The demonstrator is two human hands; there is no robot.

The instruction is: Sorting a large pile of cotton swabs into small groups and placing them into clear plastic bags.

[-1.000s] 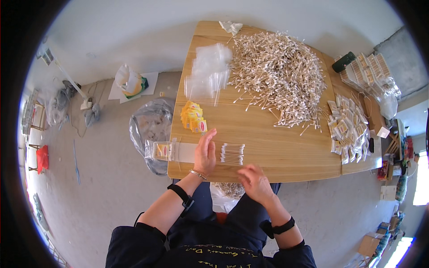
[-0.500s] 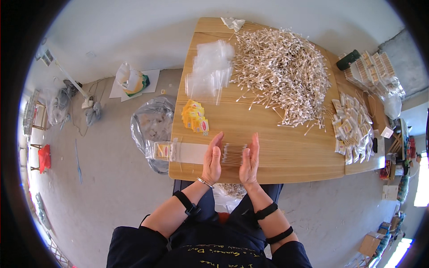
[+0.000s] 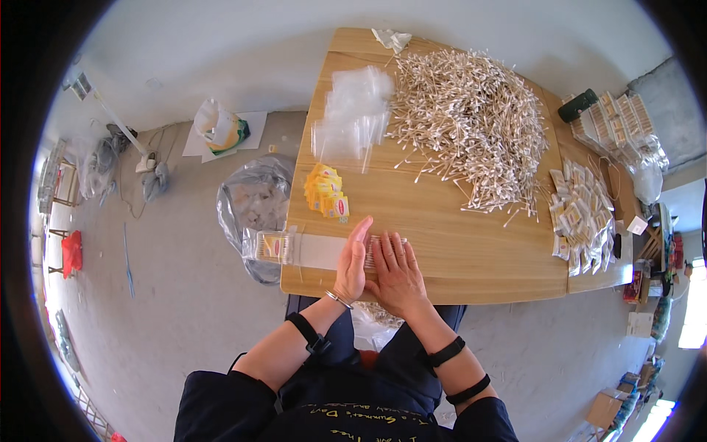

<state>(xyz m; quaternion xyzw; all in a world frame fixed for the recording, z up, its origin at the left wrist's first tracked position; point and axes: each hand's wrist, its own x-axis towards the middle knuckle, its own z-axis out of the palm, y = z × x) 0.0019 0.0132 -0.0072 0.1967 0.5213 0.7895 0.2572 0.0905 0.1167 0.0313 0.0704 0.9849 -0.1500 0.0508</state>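
A small row of cotton swabs lies on the table near its front edge, mostly covered by my right hand. That hand rests flat on the swabs with its fingers stretched out. My left hand stands on edge at the left end of the row, fingers straight and holding nothing. Just left of it, a white card strip leads to a clear bag of swabs with a yellow card at the table's left edge.
A large heap of loose cotton swabs covers the back of the wooden table. Clear bags and yellow cards lie on its left, filled packets on its right. A grey plastic sack stands by the left edge.
My right hand has turned from upright at the row's right end to palm down over the swabs, shifting left. The left hand has stayed almost in place.
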